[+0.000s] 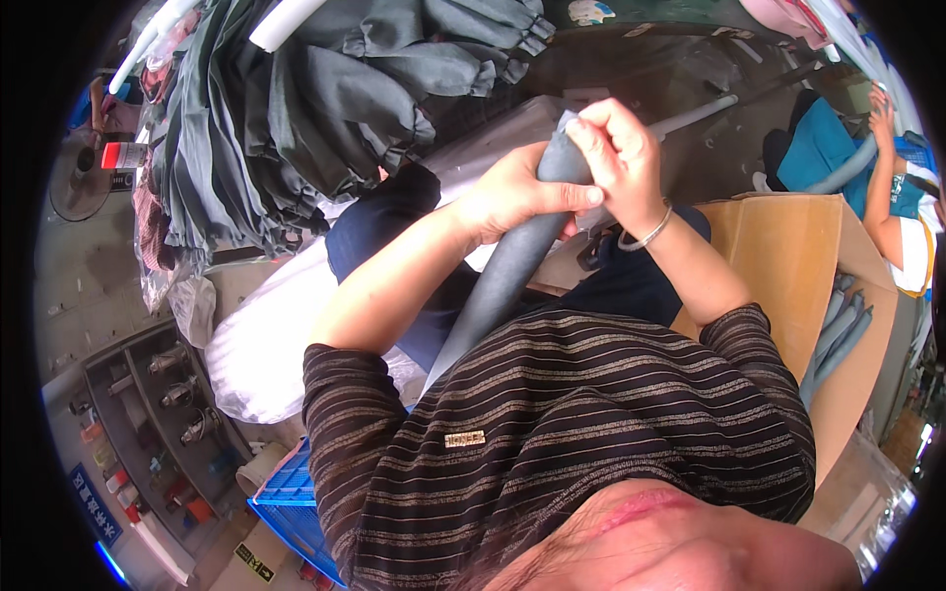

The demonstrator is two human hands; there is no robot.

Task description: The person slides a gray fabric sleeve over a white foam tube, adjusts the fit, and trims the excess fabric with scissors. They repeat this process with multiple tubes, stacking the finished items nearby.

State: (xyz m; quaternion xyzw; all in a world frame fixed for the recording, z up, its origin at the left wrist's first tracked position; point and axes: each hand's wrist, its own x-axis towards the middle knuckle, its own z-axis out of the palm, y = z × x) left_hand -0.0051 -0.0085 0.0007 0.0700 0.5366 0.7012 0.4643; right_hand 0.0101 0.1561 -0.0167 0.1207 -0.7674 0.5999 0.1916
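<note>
A long grey fabric-covered tube (498, 286) slants from my lap up and away between both hands. My left hand (522, 192) is wrapped round it a little below its far end, with the thumb lying across the front. At the far end, my right hand (619, 163) is closed, pinching the edge of the grey cloth between thumb and fingers. The tube's near end lies against my striped top, partly out of sight.
Gathered grey cloth sleeves (305, 128) are heaped at far left, with a white tube (286, 22) on top. To my right, an open cardboard box (778, 236) holds several grey rolls (838, 330). A blue crate (296, 497) stands lower left. Another person's hand (880, 118) is at far right.
</note>
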